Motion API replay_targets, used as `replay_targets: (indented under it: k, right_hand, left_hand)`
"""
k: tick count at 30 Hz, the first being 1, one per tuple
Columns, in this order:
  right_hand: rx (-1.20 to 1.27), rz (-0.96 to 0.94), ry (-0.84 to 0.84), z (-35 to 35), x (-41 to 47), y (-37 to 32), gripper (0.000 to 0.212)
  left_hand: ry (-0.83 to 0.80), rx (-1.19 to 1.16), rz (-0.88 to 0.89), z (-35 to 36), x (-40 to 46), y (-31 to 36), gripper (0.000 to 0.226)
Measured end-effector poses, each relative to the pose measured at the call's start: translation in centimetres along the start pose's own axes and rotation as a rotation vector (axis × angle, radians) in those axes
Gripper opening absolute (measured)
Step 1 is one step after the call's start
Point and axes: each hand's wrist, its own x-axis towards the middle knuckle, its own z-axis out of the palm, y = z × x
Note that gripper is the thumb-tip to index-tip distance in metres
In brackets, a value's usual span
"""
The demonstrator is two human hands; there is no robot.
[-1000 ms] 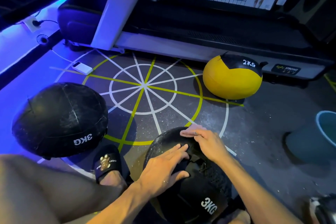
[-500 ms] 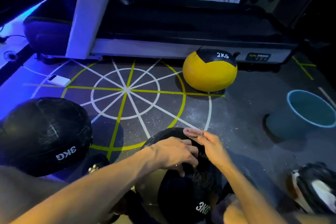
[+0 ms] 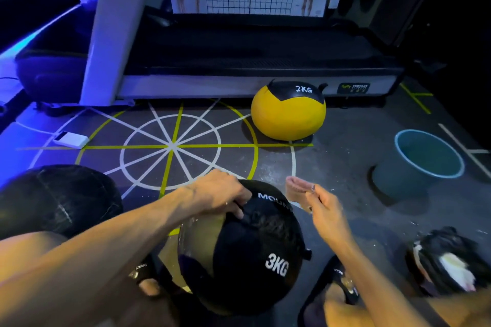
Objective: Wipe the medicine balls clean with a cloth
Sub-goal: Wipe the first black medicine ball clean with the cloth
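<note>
Two hands: your left hand (image 3: pixel 220 194) grips the black ball (image 3: pixel 247 247), your right hand (image 3: pixel 322 207) pinches the cloth (image 3: pixel 296 190) just right of it.

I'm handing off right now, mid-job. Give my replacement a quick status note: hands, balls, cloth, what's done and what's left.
Left hand grips the top of the near 3KG ball, between the feet.
Right hand pinches the pink cloth, lifted off the ball.
Second 3KG ball sits at left; yellow 2KG ball by the treadmill. Blue bucket at right.
Done: cannot tell which balls are clean.
Left: wipe the near ball, then check the others.
</note>
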Motion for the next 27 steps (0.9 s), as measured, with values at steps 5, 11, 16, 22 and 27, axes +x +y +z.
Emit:
replay_targets:
  k: [5,11,16,22,27]
  right_hand:
    - [0.063,0.026,0.060,0.2,0.8,0.5,0.047]
    - [0.021,0.108,0.163,1.6,0.5,0.9,0.047]
    - [-0.023,0.186,0.151,3.0,0.4,2.9,0.047]
    - [-0.019,0.189,0.064,4.6,0.4,4.6,0.042]
    - [-0.055,0.174,0.055,6.8,0.0,5.1,0.037]
  left_hand:
    - [0.121,0.067,-0.040,-2.7,-0.8,-0.7,0.042]
    - [0.111,0.082,-0.126,-2.4,-1.4,-1.6,0.038]
    - [0.072,0.050,-0.156,-0.3,-1.3,-2.0,0.034]
    - [0.099,-0.072,-0.179,2.6,-0.7,-2.6,0.033]
    - [0.182,-0.284,-0.373,4.6,-0.5,-4.7,0.045]
